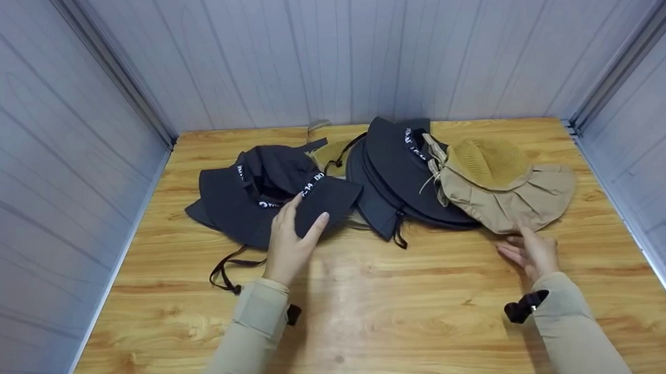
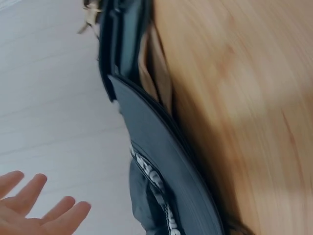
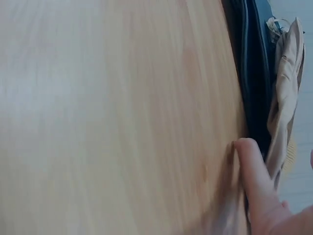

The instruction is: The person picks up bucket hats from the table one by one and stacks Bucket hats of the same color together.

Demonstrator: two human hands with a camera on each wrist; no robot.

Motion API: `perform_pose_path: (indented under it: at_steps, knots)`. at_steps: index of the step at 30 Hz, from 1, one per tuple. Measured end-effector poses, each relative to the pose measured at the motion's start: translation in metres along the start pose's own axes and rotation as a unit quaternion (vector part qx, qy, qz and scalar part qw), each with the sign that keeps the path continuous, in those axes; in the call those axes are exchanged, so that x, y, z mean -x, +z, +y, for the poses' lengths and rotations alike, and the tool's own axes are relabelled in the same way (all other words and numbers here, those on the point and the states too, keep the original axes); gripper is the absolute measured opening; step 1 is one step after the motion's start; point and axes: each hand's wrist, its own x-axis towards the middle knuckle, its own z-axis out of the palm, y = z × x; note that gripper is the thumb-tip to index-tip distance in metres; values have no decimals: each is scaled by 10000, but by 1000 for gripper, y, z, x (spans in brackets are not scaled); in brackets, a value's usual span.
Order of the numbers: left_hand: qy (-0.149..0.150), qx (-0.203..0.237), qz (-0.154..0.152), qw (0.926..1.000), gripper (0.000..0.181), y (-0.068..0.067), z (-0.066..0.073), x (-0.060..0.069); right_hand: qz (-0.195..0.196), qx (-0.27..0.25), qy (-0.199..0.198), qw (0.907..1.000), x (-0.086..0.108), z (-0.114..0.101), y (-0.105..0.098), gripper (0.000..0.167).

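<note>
A dark bucket-style hat [image 1: 334, 201] with white lettering on its band lies on the left, over another dark brim. My left hand [image 1: 293, 240] hovers at its front brim, fingers spread; in the left wrist view these fingers [image 2: 68, 215] are apart from the hat. On the right, a beige hat [image 1: 544, 193] with a pleated brim and mustard knit crown rests partly over stacked dark hats [image 1: 389, 167]. My right hand [image 1: 536, 253] is at the front edge of the beige brim. In the right wrist view one finger [image 3: 252, 156] extends beside that edge; contact is unclear.
Between the groups, another mustard crown [image 1: 334, 151] shows partly under the dark hats. A black cord [image 1: 223, 272] trails onto the wooden table [image 1: 385, 321] at the left. Pale panelled walls [image 1: 326, 50] enclose the back and both sides.
</note>
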Motion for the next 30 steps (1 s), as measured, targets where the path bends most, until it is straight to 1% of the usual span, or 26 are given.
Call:
perform_pose_path:
  at_steps: [2, 3, 4, 6, 7, 9, 10, 14, 17, 21, 25, 28, 30]
  knots:
    - [-61, 310, -52, 9995, 69, 2, 4, 1, -99, -677, 293, 9972, 0, 1, 0, 80]
    - [-70, 464, -77, 9989, 67, 3, 7, 2, -168, -1043, 440, 9934, 0, 1, 0, 80]
    - [-80, 617, -98, 9980, 66, 3, 9, 3, -262, -1454, 566, 9874, 0, 2, 0, 80]
    - [-135, 906, -140, 9957, 63, 5, 12, 3, -411, -2273, 786, 9698, -2, 2, 0, 79]
    - [-184, 1044, -163, 9942, 62, 5, 14, 3, -457, -2645, 886, 9592, -4, 1, 0, 79]
    - [-278, 1282, -189, 9912, 60, 7, 16, 3, -490, -3221, 1053, 9396, -7, 0, 2, 80]
    - [-331, 1373, -199, 9898, 60, 7, 17, 2, -494, -3429, 1105, 9315, -8, -1, 2, 80]
    - [-481, 1557, -213, 9864, 58, 11, 16, 2, -406, -3894, 1274, 9113, -14, -4, 4, 82]
    - [-571, 1622, -238, 9848, 57, 14, 14, 3, -354, -4246, 1371, 8942, -17, -5, 5, 85]
    - [-560, 1615, -294, 9848, 57, 17, 13, 5, -442, -4639, 1384, 8739, -19, -5, 5, 84]
    - [-555, 1665, -363, 9838, 57, 17, 14, 5, -616, -4980, 1351, 8544, -20, -8, 9, 70]
    - [-606, 1790, -433, 9810, 57, 18, 15, 6, -737, -5109, 1292, 8466, -13, -11, 19, 50]
    - [-598, 1894, -506, 9788, 56, 19, 16, 6, -841, -5144, 1211, 8448, -9, -12, 26, 38]
